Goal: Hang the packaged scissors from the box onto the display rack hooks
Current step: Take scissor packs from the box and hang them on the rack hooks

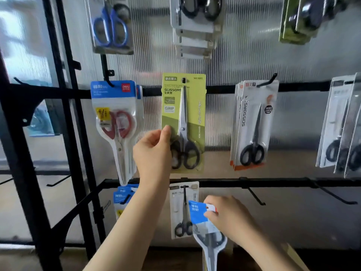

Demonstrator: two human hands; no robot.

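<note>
The green scissors pack [183, 122] is pinched by the left hand [154, 151] at its hook, apparently being hung, while a blue-topped pack [205, 222], gripped by the right hand [230, 218], must be threaded next.

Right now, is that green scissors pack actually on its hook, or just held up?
On, it seems: the green pack hangs upright and the hook's dark tip shows through its top hole. The left hand pinches its lower edge.

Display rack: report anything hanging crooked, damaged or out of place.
Nothing looks damaged. The left hand pinches the green scissors pack, which hangs straight at its hook. The right hand holds a blue-topped scissors pack tilted in front of the lower rail, not hung. The grey scissors packs hang slightly slanted.
</note>
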